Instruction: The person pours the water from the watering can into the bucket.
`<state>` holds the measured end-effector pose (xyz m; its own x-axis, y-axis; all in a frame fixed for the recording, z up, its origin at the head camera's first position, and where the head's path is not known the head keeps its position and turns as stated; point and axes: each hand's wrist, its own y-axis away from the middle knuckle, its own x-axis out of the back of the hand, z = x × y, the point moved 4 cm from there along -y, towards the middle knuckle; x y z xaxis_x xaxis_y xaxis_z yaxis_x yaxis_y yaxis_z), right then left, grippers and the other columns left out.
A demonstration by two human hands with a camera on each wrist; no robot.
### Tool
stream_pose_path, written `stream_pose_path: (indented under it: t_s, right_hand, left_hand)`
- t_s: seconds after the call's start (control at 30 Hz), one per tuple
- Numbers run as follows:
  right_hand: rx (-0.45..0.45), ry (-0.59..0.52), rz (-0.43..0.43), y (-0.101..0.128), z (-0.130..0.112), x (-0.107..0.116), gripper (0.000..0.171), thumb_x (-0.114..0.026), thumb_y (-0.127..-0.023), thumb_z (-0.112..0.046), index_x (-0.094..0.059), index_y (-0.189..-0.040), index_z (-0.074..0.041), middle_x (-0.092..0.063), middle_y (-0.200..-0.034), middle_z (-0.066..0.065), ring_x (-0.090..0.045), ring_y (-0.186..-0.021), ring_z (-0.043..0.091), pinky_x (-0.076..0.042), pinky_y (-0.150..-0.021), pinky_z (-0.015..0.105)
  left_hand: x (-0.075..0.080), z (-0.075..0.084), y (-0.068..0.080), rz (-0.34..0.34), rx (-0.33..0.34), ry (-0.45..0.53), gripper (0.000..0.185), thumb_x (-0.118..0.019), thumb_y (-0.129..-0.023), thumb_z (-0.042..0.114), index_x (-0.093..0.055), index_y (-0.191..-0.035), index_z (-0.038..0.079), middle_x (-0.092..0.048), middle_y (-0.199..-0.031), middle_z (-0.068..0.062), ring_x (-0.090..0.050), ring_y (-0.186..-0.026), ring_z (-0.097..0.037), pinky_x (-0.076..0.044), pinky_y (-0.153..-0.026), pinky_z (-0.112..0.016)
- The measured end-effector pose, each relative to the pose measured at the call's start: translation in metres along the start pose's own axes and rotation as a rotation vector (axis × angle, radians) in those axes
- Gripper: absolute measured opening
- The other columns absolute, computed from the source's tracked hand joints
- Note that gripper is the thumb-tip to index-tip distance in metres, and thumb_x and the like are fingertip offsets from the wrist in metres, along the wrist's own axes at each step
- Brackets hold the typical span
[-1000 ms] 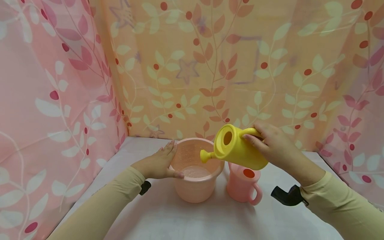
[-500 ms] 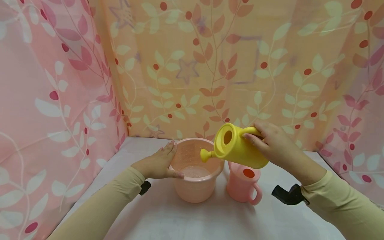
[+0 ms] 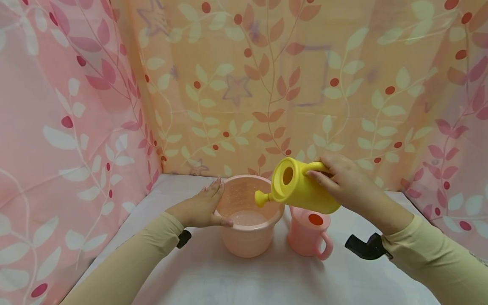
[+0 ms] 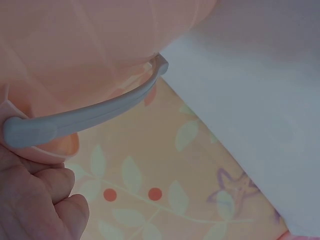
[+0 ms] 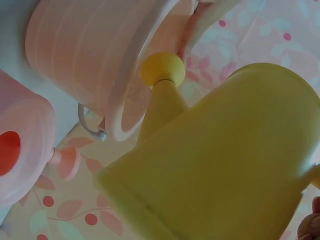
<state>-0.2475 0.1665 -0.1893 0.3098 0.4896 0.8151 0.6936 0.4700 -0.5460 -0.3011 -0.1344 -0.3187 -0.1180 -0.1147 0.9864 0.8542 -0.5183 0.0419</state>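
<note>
Right hand (image 3: pixel 345 182) grips the handle of a yellow watering can (image 3: pixel 303 190), fingers curled round it; the can is held in the air, tilted, with its spout (image 3: pixel 261 198) pointing left and down over the open top of a pink bucket (image 3: pixel 249 231). From the right wrist view the spout's round tip (image 5: pixel 161 69) sits just at the bucket's rim (image 5: pixel 131 95), and the can's body (image 5: pixel 230 165) fills most of the frame. Left hand (image 3: pixel 202 205) rests against the bucket's left side, fingers fairly straight along the rim and wall, thumb laid across the near edge; nothing is clenched. The left wrist view shows the bucket's grey handle (image 4: pixel 85 117) hanging down against the wall, close to the hand's knuckles (image 4: pixel 37 200). A little water (image 3: pixel 248 218) lies in the bottom of the bucket, and droplets speckle its inner wall. A pink mug (image 3: pixel 309 235) with a red spot stands upright just right of the bucket, under the can. Everything stands on a white table (image 3: pixel 244 279), with leaf-patterned curtains (image 3: pixel 267 84) behind and at both sides. Both arms wear beige sleeves (image 3: pixel 133 258).
</note>
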Motion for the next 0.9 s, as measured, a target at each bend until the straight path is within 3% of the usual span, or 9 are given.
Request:
stream_pose_path:
  t_s: [0.43,0.9]
  right_hand:
    - [0.043,0.049,0.027,-0.0014,-0.0045,0.0005,0.02,-0.067,-0.084,-0.02,-0.049,-0.077,-0.012,-0.045,-0.07,-0.003,-0.041,-0.066,0.012,-0.039,-0.055,0.026]
    - [0.025,0.031,-0.02,-0.0031,-0.0082,0.0015,0.018,-0.065,-0.085,-0.022,-0.051,-0.079,-0.012,-0.048,-0.073,-0.001,-0.044,-0.069,0.014,-0.041,-0.058,0.028]
  left_hand:
    - [0.0008,0.0009,0.0007,0.01,-0.009,0.0,0.121,-0.044,-0.067,0.081,-0.004,-0.145,-0.003,0.003,-0.151,-0.02,0.003,-0.139,-0.027,-0.01,-0.111,-0.046]
    - [0.0013,0.0011,0.0012,0.008,-0.009,0.005,0.121,-0.045,-0.067,0.081,-0.005,-0.145,-0.003,0.002,-0.151,-0.021,0.002,-0.139,-0.027,-0.011,-0.11,-0.047]
